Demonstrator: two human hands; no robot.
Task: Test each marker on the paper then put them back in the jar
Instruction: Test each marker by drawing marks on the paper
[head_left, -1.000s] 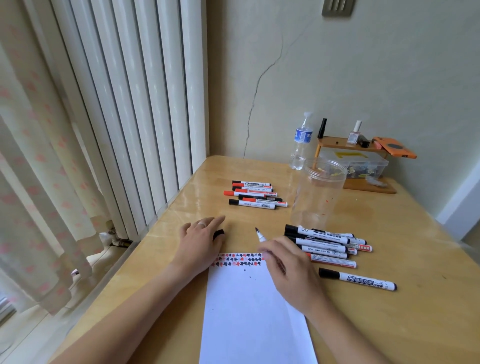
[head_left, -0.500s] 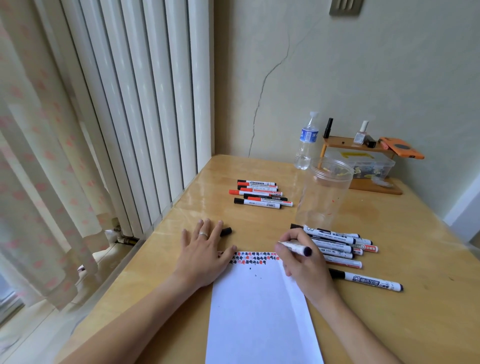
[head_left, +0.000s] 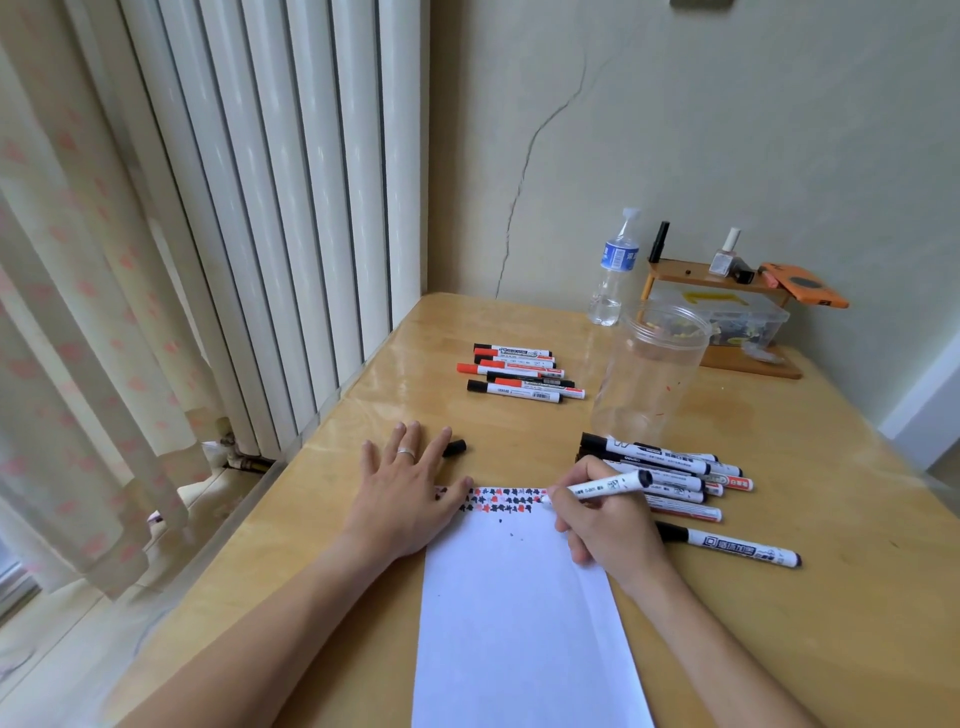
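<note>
Two bare forearms reach in from the near edge over a wooden bench (head_left: 831, 597). Between them lies a white sheet of paper (head_left: 519, 613), its far edge covered by a row of small red and black test marks (head_left: 501, 501), with a few stray black dots just below.

The left hand (head_left: 410, 491) lies flat with fingers straight and spread, a ring on one finger, its thumb side pressing the paper's far left corner. Just past its fingertips a loose black cap (head_left: 456, 447) rests on the bench.

The right hand (head_left: 605, 525) has its grip clamped on an uncapped white marker (head_left: 597, 487), fingers curled round the barrel; the tip touches the paper at the far right end of the marked row, and the black tail end points away to the right.

Just right of that hand lies a single black-capped marker (head_left: 727, 545), apart from the others. Behind the hand sits a pile of markers (head_left: 670, 467), with black and red ends, lying roughly parallel.

Farther on stands a clear plastic jar (head_left: 649, 374), upright, with no markers in it. To its left lies a second group of markers (head_left: 519, 371), red and black capped.

Against the wall stand a water bottle (head_left: 613, 270) and a small wooden shelf (head_left: 727, 312) carrying little bottles, an orange object and a clear box beneath. A white radiator (head_left: 270, 208) and a patterned curtain (head_left: 78, 338) fill the left side.
</note>
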